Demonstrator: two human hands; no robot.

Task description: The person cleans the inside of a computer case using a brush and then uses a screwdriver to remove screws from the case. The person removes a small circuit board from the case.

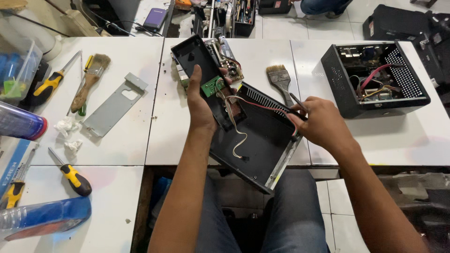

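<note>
Tiles of white tabletop (140,140) carry everything, w/ a gap at the near edge where the person sits, knees under the work. Biggest item in hand is the black metal case shell (262,145), tipped toward the person and overhanging that gap, prob. so its inside faces up to the eyes. It lies between the two sets of fingers: left fingers at its far-left corner, right fingers at its right rim.

Left hand (200,105) is wrapped around the black plastic front panel (194,56), thumb side pressing near the small green circuit board (212,85), fingers curled behind it; the panel is lifted clear of the shell, likely to give slack to the wires (236,129) that run from the board down into the shell. Right hand (321,122) is pinched closed on a thin dark tool (297,102), tip just past the fingertips at the shell's rim, where red and coloured leads cross; kind of tool can't be told.

Beyond the right fingers, well apart: a second open black case (375,77) w/ cables inside. Just past the tool tip, a paintbrush (280,79). Left of the left fingers, apart: grey metal bracket (115,105), another brush (91,79), yellow-handled screwdrivers (75,178), parked within reach.
</note>
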